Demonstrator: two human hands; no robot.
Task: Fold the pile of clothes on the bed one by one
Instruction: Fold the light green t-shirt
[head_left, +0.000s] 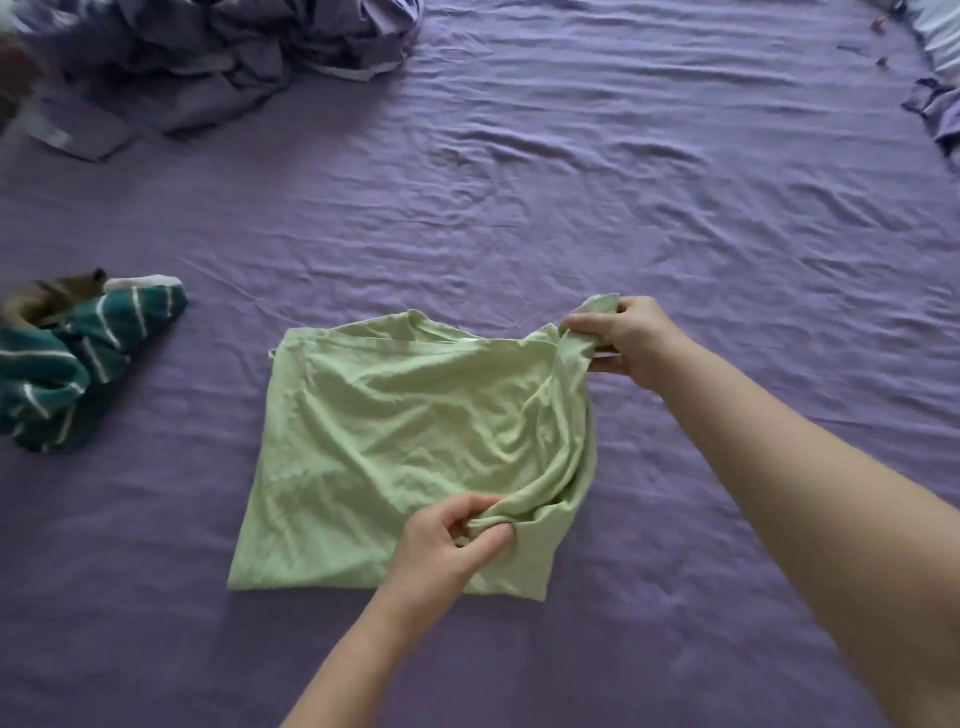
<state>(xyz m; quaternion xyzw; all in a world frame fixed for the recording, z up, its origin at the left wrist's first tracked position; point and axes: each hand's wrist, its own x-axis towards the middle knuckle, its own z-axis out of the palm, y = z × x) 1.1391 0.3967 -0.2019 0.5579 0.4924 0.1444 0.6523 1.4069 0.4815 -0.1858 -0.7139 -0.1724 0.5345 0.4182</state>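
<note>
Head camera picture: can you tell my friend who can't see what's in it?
Two hands fold a light green shirt on a purple bed sheet: the right hand grips its far right corner, the left hand pinches its near edge. A teal striped garment lies crumpled to the left.

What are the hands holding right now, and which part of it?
Both hold the green shirt: right hand grips its far right corner, left hand pinches a fold near the bottom right.

A wrinkled purple bed sheet (597, 171) covers the bed. A rumpled purple duvet (223, 57) lies bunched at the far left corner. At the far right edge sits a ruffled purple-and-white pillow (935, 67), only partly in view.
</note>
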